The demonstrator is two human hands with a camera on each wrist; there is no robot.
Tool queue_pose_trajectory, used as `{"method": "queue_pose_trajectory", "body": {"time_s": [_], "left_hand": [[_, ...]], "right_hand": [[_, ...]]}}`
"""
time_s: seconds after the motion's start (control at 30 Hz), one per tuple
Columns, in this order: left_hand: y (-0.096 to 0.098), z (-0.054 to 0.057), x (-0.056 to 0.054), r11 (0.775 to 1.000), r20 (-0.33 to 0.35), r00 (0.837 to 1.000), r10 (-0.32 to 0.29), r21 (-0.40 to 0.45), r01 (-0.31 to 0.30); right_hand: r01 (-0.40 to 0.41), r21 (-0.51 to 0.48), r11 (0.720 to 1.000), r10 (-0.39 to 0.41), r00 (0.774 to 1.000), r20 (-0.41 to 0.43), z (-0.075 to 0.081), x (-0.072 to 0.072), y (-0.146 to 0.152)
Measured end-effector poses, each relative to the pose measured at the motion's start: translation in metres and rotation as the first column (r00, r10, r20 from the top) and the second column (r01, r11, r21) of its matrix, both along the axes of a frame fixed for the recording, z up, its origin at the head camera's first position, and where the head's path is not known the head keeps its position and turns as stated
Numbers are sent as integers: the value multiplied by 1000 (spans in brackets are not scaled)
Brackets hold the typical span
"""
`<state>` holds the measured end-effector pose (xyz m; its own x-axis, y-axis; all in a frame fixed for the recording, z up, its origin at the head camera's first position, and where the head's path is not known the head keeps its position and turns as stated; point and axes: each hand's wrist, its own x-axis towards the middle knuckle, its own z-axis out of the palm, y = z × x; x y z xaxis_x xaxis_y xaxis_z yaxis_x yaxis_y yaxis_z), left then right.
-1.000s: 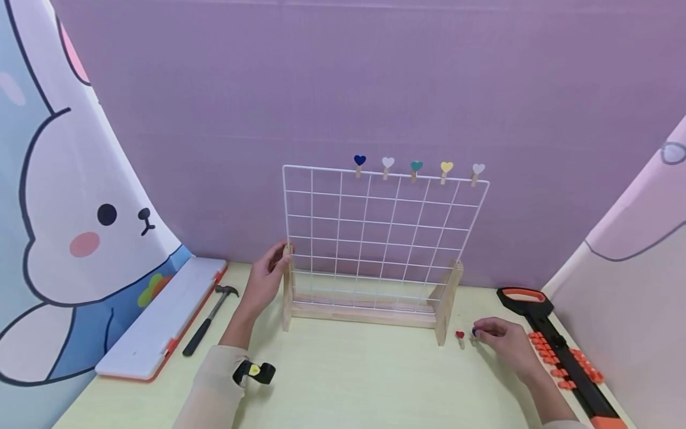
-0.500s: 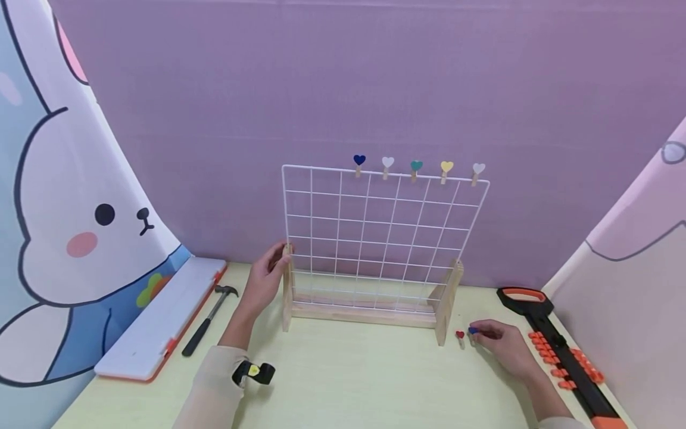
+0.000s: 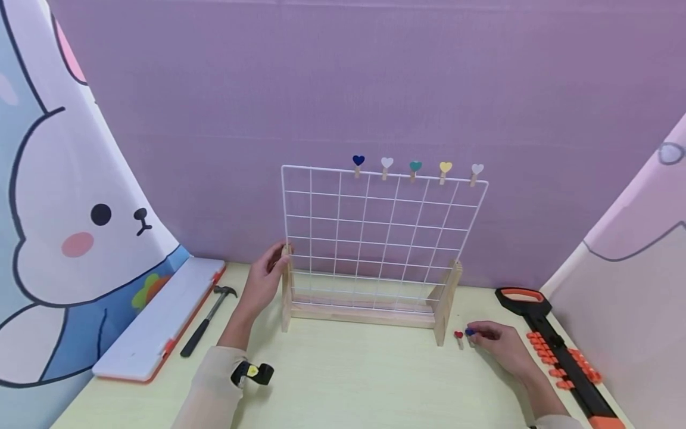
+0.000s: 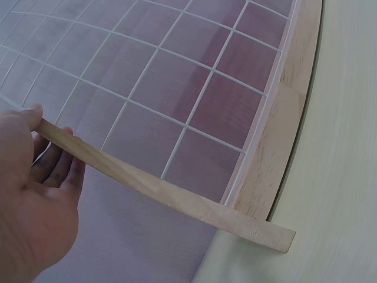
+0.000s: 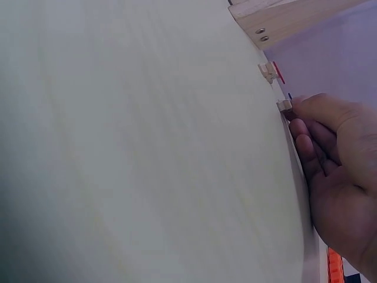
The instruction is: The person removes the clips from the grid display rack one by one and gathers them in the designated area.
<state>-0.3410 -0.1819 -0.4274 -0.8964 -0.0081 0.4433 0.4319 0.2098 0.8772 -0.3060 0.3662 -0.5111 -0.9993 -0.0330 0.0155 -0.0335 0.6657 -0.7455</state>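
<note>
My left hand (image 3: 262,285) grips the top of the left wooden upright (image 4: 165,191) of a stand holding a white wire grid (image 3: 321,170); thumb and fingers lie on either side of the wood in the left wrist view. Near the tabletop, right of the stand, my right hand (image 3: 501,347) pinches a small clothespin with a blue heart (image 3: 470,332). Just left of it is a red-heart clothespin (image 3: 458,335), its wooden body (image 5: 269,72) visible in the right wrist view. Several heart clothespins, including a green one (image 3: 415,166), are clipped along the grid's top wire.
On the left lie a hammer (image 3: 209,322) and a long white case (image 3: 155,322) with orange edging. A black-and-orange tool (image 3: 560,345), flanked by small orange pieces, lies at the right. Behind the table (image 3: 364,381) hangs a purple backdrop (image 3: 214,119).
My right hand has shifted slightly left with the blue-heart clothespin, bringing it closer to the red one. The left hand keeps its hold on the stand.
</note>
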Motion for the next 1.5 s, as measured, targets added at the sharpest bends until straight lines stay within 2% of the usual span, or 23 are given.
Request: {"method": "queue_pose_trajectory", "body": {"time_s": [0.4,0.5,0.6,0.77,0.93,1.03,1.13,1.33,1.5], "left_hand": [[0,-1,1,1000,14,1000,10,7,-11],[0,0,1,1000,11,1000,9,12,-9],[0,0,0,1000,12,1000,-1,18,1],[0,0,0,1000,20,1000,-5,16,5],[0,0,0,1000,24,1000,1,10,-1],[0,1,1,1000,17,1000,-3,16,3],[0,1,1,1000,12,1000,-2,15,2],[0,1,2,1000,9,1000,4,16,-4],[-1,2,3,1000,11,1000,-1,14,1]], "right_hand": [[10,-56,998,-8,1000,26,4,2,2],[17,-72,997,-14,999,42,9,2,3],[24,-102,994,-21,1000,22,18,2,5],[2,-127,992,-14,996,-90,47,5,6],[-60,-154,986,29,980,-194,81,9,4],[-85,-168,982,50,978,-205,101,12,2],[-83,-132,988,55,978,-199,121,14,-1],[-109,-76,991,83,953,-293,155,15,-16],[-95,-60,994,73,952,-298,182,17,-25]]}}
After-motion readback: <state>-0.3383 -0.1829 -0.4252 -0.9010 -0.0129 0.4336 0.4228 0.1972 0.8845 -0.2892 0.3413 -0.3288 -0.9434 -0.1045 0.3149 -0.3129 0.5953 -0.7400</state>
